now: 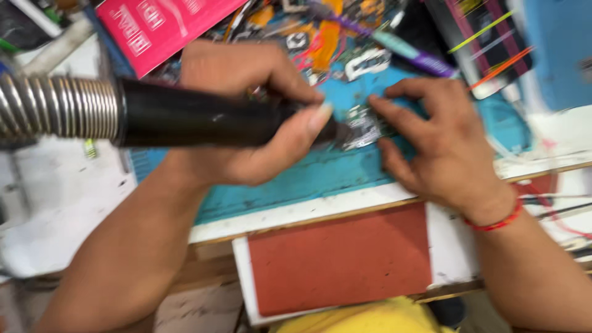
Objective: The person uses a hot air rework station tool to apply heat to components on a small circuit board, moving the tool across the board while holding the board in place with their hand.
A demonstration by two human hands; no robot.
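Left hand (246, 114) holds a closed grip around the black hot-air handle (203, 117). Right hand (441, 145) fingers press the small circuit board (364, 126) flat on the blue mat (308, 179), mid-bench.

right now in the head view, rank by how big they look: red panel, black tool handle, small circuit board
1. red panel
2. black tool handle, though it sits nearer the camera, so this is unsure
3. small circuit board

The whole view was smeared by motion. The small circuit board (364, 127) was too blurred to make out its parts, and the black tool's (203, 116) tip hid behind the left hand (246, 117). The tool's ribbed metal hose (58, 108) ran off the left edge.
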